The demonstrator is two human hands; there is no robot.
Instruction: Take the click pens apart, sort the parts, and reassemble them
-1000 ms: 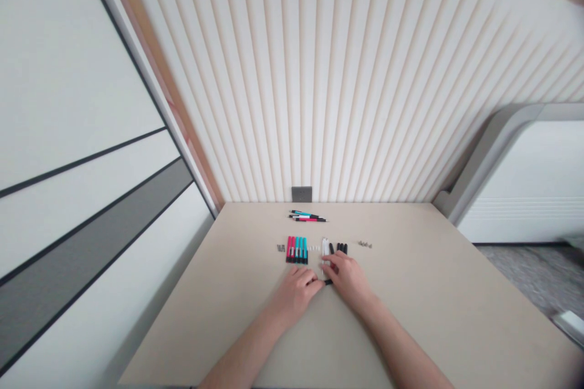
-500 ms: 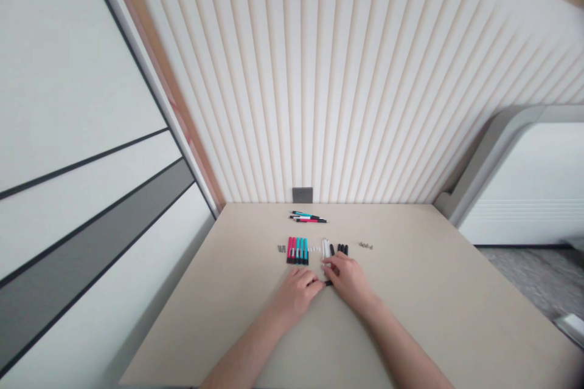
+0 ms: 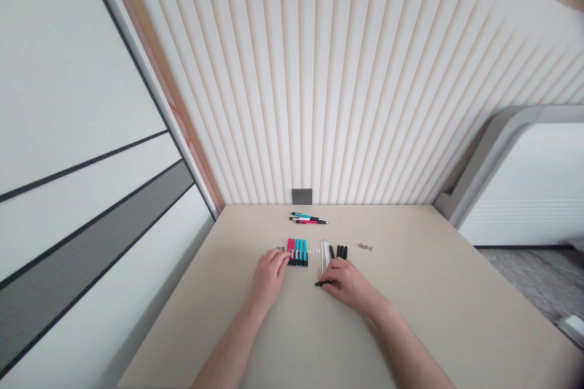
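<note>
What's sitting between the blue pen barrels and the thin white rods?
In the head view, a short row of small white pieces lies between them.

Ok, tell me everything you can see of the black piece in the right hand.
The black piece is slim, straight and plastic-looking. The right hand grips it crosswise, its left end sticking out; part is hidden. It sits on the near side of the white rods; whether it touches the table is unclear.

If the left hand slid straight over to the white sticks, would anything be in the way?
Yes: the red tubes and blue tubes, by the left hand, then the little white bits just before the white sticks.
</note>
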